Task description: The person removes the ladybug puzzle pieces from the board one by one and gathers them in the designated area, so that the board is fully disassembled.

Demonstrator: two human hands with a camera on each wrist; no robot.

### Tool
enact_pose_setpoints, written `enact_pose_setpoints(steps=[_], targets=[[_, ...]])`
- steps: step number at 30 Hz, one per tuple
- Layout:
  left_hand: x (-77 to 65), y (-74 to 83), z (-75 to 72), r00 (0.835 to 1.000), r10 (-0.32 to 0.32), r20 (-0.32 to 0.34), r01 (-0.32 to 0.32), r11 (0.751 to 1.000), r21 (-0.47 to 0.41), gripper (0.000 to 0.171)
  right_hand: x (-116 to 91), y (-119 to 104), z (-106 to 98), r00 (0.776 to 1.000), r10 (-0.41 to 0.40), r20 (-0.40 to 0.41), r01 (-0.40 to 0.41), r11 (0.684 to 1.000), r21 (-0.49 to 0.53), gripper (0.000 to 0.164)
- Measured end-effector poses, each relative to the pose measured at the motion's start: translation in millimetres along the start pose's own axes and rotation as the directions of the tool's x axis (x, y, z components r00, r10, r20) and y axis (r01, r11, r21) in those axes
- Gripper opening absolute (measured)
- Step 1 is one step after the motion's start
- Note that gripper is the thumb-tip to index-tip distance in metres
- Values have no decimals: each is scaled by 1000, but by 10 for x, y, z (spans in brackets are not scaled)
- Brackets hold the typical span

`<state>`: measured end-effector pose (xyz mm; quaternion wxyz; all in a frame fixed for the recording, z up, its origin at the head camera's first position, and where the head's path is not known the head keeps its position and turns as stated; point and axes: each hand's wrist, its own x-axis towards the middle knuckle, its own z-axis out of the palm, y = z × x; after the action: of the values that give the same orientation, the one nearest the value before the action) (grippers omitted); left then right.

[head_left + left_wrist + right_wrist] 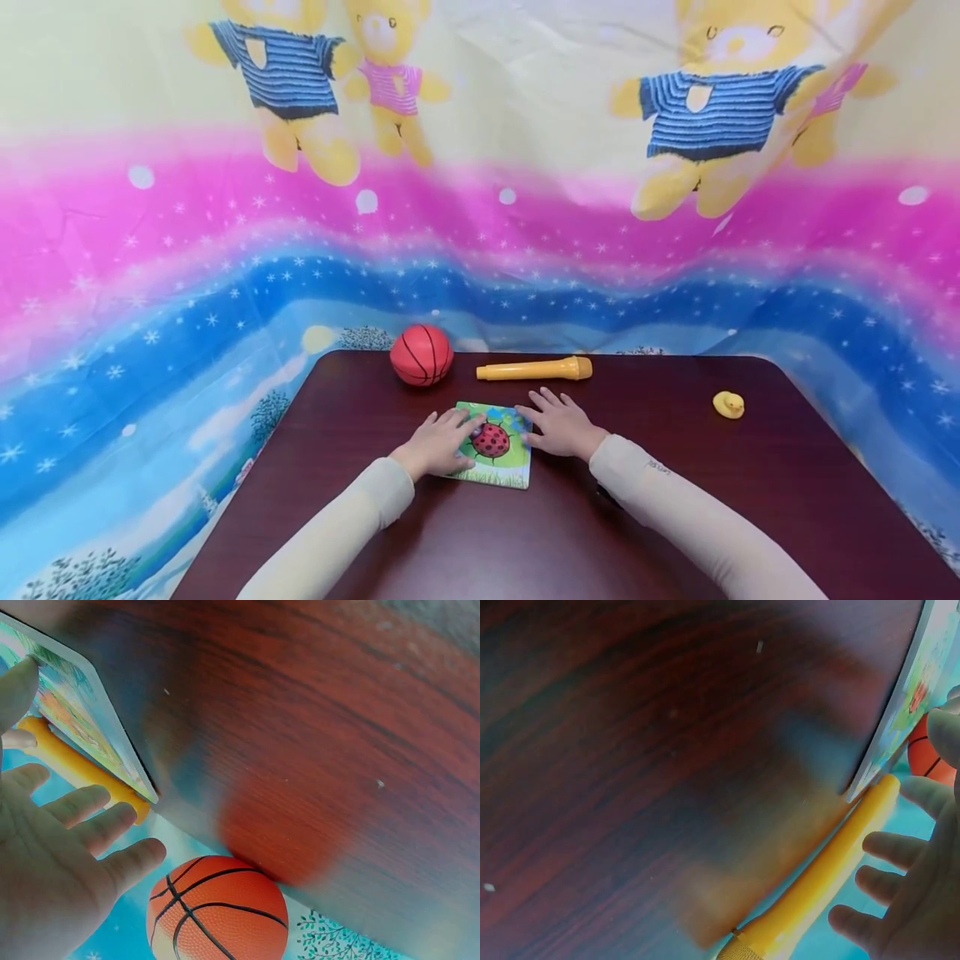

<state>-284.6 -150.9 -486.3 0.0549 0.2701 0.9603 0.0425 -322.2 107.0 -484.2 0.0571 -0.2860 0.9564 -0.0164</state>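
A square picture board (495, 477) with a red ladybug on green lies flat on the table, slightly turned, between both hands. My left hand (441, 442) reaches over its left edge with fingers spread, fingertips overlapping the picture in the head view. At the opposite edge is my right hand (564, 427), fingers apart and nearly straight, fingertips right at the board's side. In the left wrist view the thumb (19, 690) overlaps the board's face. The right wrist view shows the fingers (896, 847) extended near the board's corner and a yellow toy microphone (817, 870).
Behind the board, the yellow microphone (534, 369) lies along the table's back edge. A red toy basketball (422, 356) sits to its left. Far to the right is a small yellow rubber duck (728, 405). A printed bear curtain (480, 225) hangs behind the dark table (637, 550).
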Motion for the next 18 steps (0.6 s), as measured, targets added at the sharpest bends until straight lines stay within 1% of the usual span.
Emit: enact_pose_setpoints(steps=[3, 8, 13, 18], targets=[[-6, 3, 10, 1000, 3, 1, -3, 1000, -18, 79, 5, -3, 31, 1000, -3, 6, 3, 1000, 9, 59], [16, 11, -32, 1000, -1, 8, 2, 999, -43, 80, 41, 28, 43, 1000, -14, 16, 14, 1000, -8, 57], [41, 20, -27, 999, -7, 37, 9, 998, -59, 79, 68, 33, 59, 1000, -5, 10, 5, 1000, -11, 55], [63, 23, 0, 996, -32, 78, 38, 997, -72, 74, 101, 36, 80, 1000, 0, 3, 0, 1000, 16, 54]])
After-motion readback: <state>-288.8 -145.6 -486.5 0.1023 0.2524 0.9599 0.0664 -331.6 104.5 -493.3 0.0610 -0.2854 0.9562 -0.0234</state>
